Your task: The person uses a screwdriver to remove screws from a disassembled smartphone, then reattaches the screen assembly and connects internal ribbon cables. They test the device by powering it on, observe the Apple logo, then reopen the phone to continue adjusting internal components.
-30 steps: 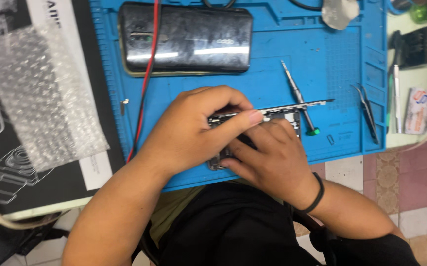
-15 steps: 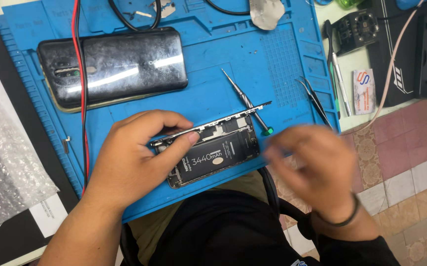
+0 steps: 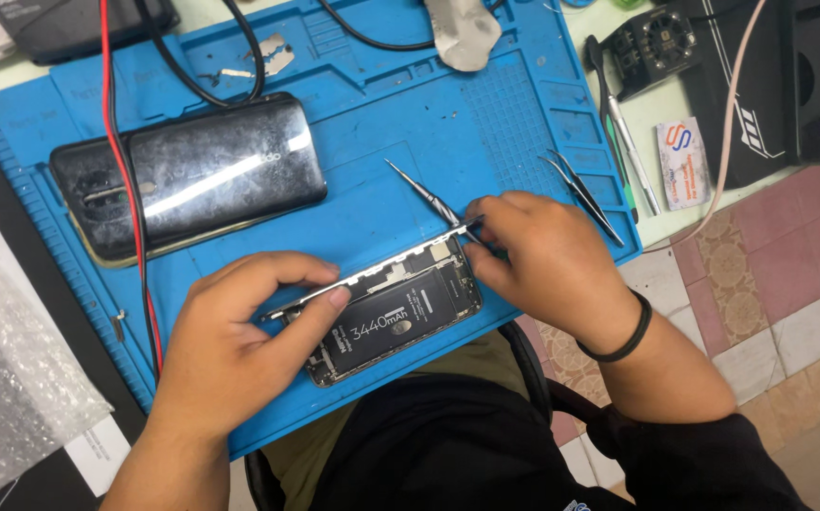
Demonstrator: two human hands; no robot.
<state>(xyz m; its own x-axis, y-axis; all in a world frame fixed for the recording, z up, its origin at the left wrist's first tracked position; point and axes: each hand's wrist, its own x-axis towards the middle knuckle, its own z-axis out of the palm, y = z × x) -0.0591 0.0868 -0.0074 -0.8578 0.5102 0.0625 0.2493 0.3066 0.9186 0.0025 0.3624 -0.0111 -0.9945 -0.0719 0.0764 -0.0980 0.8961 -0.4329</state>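
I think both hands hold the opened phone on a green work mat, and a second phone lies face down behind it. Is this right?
Not quite: the head view shows a blue work mat, not a green one. The rest holds: the left hand and right hand grip the opened phone, and the second phone lies face down behind it.
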